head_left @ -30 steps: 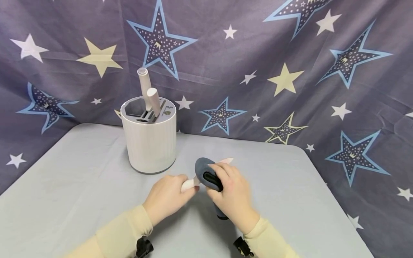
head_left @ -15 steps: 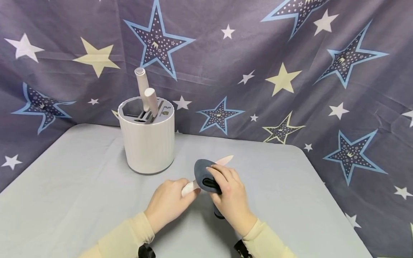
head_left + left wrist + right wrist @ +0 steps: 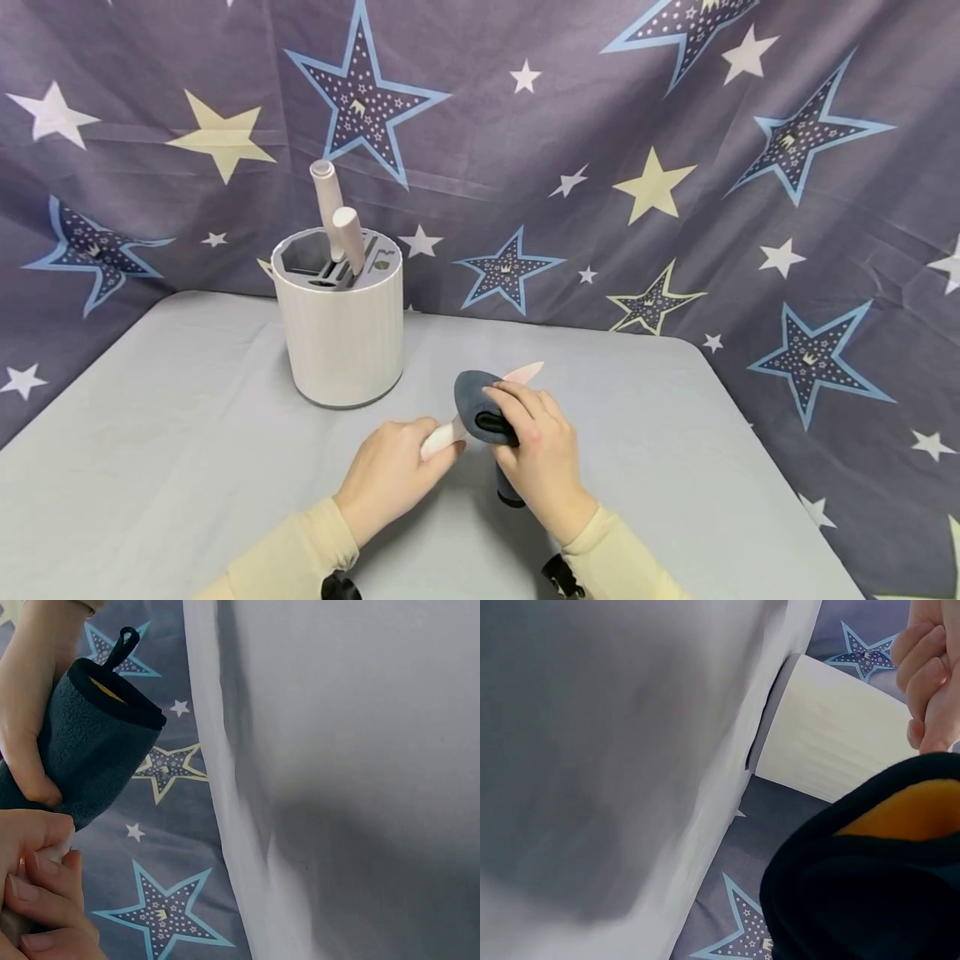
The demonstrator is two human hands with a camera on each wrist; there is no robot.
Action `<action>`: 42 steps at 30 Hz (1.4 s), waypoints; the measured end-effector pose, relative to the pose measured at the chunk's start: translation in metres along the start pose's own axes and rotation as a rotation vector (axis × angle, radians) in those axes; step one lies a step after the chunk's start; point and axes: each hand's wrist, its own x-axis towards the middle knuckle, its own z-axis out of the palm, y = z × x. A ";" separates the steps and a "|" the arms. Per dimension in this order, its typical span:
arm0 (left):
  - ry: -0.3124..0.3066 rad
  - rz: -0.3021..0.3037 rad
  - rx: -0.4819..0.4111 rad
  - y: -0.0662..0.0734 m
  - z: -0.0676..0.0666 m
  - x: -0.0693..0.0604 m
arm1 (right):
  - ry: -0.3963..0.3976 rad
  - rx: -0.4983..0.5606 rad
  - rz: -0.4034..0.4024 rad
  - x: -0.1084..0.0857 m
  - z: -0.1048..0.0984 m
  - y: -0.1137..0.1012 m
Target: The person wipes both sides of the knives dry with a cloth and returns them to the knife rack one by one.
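Note:
My left hand [image 3: 392,468] grips the white handle of a knife [image 3: 442,438], its pale blade pointing away to the right. Folded over the blade is a blue-grey cloth [image 3: 472,398], held by my right hand [image 3: 546,457] with fingers on top and thumb below. Only the pinkish blade tip [image 3: 527,372] shows beyond the cloth. In the left wrist view the cloth [image 3: 97,742] has black edging, a hanging loop and a yellow inside; a flap hangs below my right hand. The right wrist view shows its orange-yellow lining [image 3: 911,814] close up. Most of the blade is hidden.
A white ribbed knife block [image 3: 341,346] stands at the back left of the grey-covered table [image 3: 660,467]. Two white-handled tools, one with its handle [image 3: 327,200] taller, stick up from its slots. A star-patterned curtain [image 3: 480,167] hangs behind the table.
The hands, knife and cloth stay nearly in place, with a slight shift of the cloth along the blade. The whole head view has drifted slightly.

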 end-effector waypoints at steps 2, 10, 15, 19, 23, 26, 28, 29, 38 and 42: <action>0.006 0.003 0.007 0.000 0.000 0.000 | 0.008 0.001 0.004 0.000 0.000 0.000; 0.046 0.023 0.034 -0.002 -0.001 -0.001 | 0.024 0.004 0.044 0.002 -0.002 0.000; 0.083 0.055 0.036 -0.003 -0.003 -0.004 | 0.021 0.009 0.091 0.003 -0.002 0.004; 0.114 0.078 0.038 -0.004 -0.003 -0.006 | 0.029 0.004 0.121 0.003 -0.002 0.008; 0.138 0.095 0.035 -0.004 -0.003 -0.007 | 0.035 -0.003 0.148 0.004 -0.002 0.012; 0.142 0.090 0.032 -0.005 -0.003 -0.008 | 0.041 -0.001 0.165 0.006 -0.003 0.016; 0.143 0.086 0.033 -0.005 -0.003 -0.008 | 0.047 0.000 0.172 0.007 -0.003 0.018; 0.143 0.082 0.033 -0.006 -0.003 -0.008 | 0.049 0.003 0.176 0.007 -0.004 0.019; 0.164 0.108 0.033 -0.007 -0.002 -0.010 | 0.080 0.023 0.246 0.011 -0.006 0.028; 0.168 0.109 0.032 -0.009 -0.001 -0.012 | 0.086 0.020 0.267 0.011 -0.006 0.031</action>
